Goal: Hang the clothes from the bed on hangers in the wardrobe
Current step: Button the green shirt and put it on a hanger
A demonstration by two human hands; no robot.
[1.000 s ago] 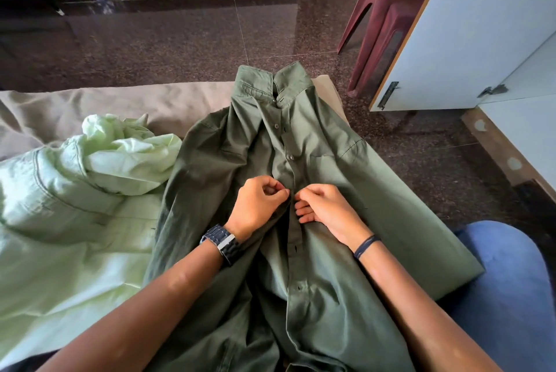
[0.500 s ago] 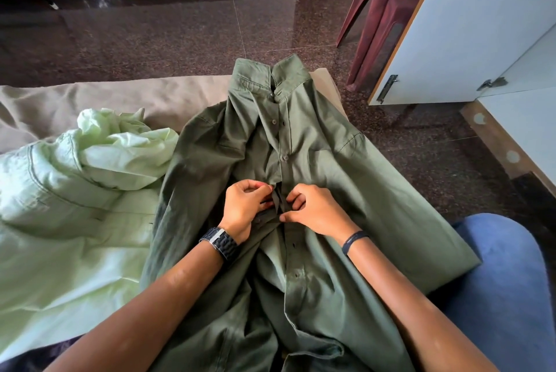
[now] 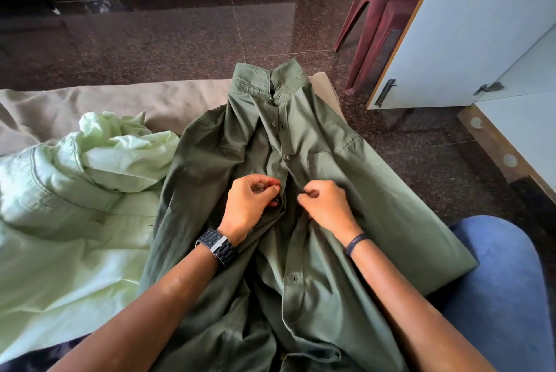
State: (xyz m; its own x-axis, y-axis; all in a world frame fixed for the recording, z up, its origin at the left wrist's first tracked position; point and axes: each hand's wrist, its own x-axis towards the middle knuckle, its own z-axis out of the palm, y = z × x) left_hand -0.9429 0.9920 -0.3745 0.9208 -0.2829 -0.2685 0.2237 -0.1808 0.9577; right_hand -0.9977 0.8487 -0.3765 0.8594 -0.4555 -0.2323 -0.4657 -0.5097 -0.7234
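Dark polished floor (image 3: pixel 180 40) is filling the upper view; a bed (image 3: pixel 120 103) under a tan sheet is stretching across the middle. White wardrobe (image 3: pixel 481 25) is standing at right, its door hanging open, with a maroon plastic chair (image 3: pixel 376 19) just beside it. Dark green shirt (image 3: pixel 346 191) is lying front-up on the bed, collar pointing away, lower part draping toward the person. Pale green shirt (image 3: pixel 75 206) is lying crumpled beside it on the left, touching it. Left hand (image 3: pixel 249 206), watch (image 3: pixel 218 246) on wrist, is pinching the placket edge with curled fingers. Right hand (image 3: pixel 326 206), dark band (image 3: pixel 356 243) on wrist, is pinching the opposite placket edge.
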